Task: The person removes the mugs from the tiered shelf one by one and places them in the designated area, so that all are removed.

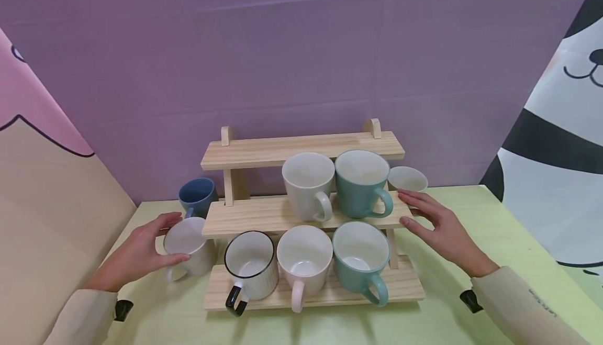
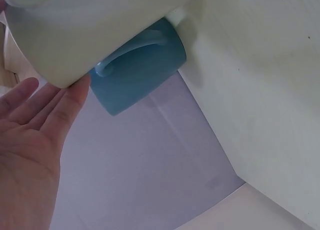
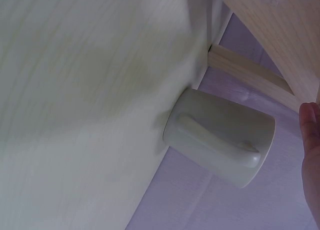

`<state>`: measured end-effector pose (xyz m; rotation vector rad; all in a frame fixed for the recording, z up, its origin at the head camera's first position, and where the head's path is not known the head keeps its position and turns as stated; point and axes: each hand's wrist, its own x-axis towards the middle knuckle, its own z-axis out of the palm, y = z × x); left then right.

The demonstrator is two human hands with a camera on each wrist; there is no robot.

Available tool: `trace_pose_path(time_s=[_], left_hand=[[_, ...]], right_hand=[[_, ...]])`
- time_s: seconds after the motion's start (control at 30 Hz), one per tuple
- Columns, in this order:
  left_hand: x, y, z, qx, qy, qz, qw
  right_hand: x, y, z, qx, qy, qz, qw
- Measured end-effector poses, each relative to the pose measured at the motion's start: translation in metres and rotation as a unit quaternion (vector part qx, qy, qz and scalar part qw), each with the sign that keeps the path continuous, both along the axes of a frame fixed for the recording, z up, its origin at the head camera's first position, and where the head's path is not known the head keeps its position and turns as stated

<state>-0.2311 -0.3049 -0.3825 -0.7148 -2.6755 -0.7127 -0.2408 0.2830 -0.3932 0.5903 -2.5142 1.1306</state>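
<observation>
At the left, a white mug [image 1: 185,240] sits between the thumb and fingers of my left hand [image 1: 141,251]. The thumb lies along its near side and the fingers reach round the far side; its handle points toward the front left. In the left wrist view the fingertips [image 2: 75,92] press against the mug's wall. My right hand [image 1: 443,230] touches the right end of the wooden rack's middle shelf [image 1: 254,215], thumb near the front corner and straight fingers near the back one. A blue mug [image 1: 198,196] stands just behind the white mug.
A white mug and a teal mug [image 1: 360,188] stand on the middle shelf. Along the bottom shelf [image 1: 216,287] are a black-rimmed mug [image 1: 254,271], a pink-handled mug [image 1: 306,258] and another teal mug. One more white mug [image 3: 220,135] stands behind the rack's right side, near the purple backdrop.
</observation>
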Motion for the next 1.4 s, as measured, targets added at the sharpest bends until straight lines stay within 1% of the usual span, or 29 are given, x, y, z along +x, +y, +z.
trace_pose_path(time_s=[0.33, 0.5, 0.7, 0.83, 0.97, 1.17, 1.3, 1.4], left_hand=[[-0.005, 0.003, 0.004, -0.022, 0.016, 0.025, 0.9993], [-0.005, 0.004, 0.005, -0.020, 0.001, 0.039, 0.9990], [-0.005, 0.005, 0.007, 0.002, -0.023, 0.051, 0.9984], [-0.006, 0.005, 0.007, 0.005, -0.028, 0.060, 0.9978], [-0.009, 0.002, 0.006, 0.010, -0.023, 0.063, 0.9977], [-0.011, -0.002, 0.005, 0.026, -0.025, 0.059, 0.9976], [-0.010, -0.002, 0.007, 0.028, -0.022, 0.061, 0.9975], [-0.006, 0.000, 0.008, 0.023, -0.006, 0.067, 0.9974]], right_hand=[[-0.001, 0.001, 0.000, -0.011, 0.002, 0.008, 1.000], [-0.002, 0.001, -0.002, -0.008, 0.000, 0.005, 1.000], [-0.002, 0.002, -0.001, -0.010, 0.000, 0.006, 1.000], [-0.003, 0.001, -0.002, -0.008, -0.001, 0.005, 1.000], [-0.003, 0.000, -0.002, -0.010, -0.001, 0.005, 1.000], [-0.002, -0.001, -0.002, -0.014, 0.000, 0.011, 1.000], [0.000, -0.001, -0.001, -0.017, 0.007, 0.014, 1.000], [0.000, -0.001, -0.002, -0.018, 0.008, 0.016, 1.000]])
